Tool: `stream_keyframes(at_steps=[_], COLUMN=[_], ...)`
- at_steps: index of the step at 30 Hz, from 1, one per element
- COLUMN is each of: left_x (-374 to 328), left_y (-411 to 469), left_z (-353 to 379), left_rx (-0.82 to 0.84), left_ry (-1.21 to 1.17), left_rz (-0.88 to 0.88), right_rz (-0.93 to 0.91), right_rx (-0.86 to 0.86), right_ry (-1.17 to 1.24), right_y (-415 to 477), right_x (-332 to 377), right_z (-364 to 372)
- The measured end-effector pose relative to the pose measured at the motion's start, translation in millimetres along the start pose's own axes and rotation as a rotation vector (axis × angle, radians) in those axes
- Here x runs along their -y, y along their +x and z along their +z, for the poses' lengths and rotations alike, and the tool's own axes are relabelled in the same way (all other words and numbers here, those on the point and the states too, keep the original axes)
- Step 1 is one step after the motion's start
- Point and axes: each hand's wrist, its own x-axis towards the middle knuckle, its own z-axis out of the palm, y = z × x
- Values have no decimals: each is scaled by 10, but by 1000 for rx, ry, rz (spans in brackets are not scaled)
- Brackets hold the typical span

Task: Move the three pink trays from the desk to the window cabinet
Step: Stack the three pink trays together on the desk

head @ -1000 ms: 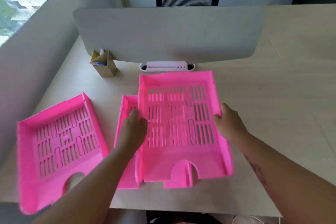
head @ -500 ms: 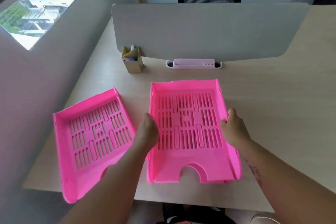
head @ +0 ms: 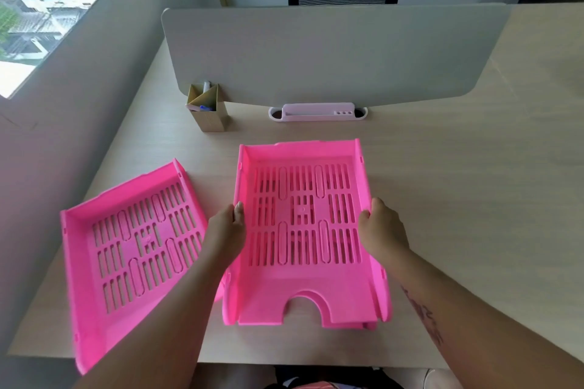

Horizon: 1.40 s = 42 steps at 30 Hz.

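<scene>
Because the slotted pink plastic tray (head: 303,230) looks thin-walled, light and fairly stiff, we judge its long side walls the best place to hold it. Our left hand (head: 226,230) and right hand (head: 380,230) each pinch one wall at mid-length. It sits on another pink tray whose edge (head: 368,325) peeks out below; a third pink tray (head: 136,256) lies alongside, overhanging the pale wood-grain surface (head: 458,199). A grey divider panel (head: 316,50) backs this surface; a window (head: 41,9) lies left.

Pale wood desk (head: 442,199) carries: two pink trays (head: 132,249), cardboard pen holder (head: 207,110), white organiser (head: 317,111), grey divider (head: 331,54).
</scene>
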Motion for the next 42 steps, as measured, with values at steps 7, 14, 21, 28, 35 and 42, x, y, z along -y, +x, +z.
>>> stream_keyframes(at_steps=[7, 14, 21, 28, 35, 42], left_x=[19, -47, -382, -379, 216, 1268], left_y=[150, 144, 194, 181, 82, -343], left_z=[-4, 202, 504, 277, -504, -1324], left_rx=[45, 59, 71, 46, -204, -385], left_ry=[-8, -96, -56, -121, 79, 276], left_rz=[-24, -15, 28, 39, -15, -251], right_rz=[34, -30, -6, -83, -520, -827], right_rx=[37, -36, -48, -122, -218, 10], right_ry=[7, -25, -16, -1, -120, -55], right_y=[-53, 111, 345, 350, 170, -470], right_x=[-5, -188, -471, -346, 633, 1566], right_z=[103, -4, -220, -292, -13, 848])
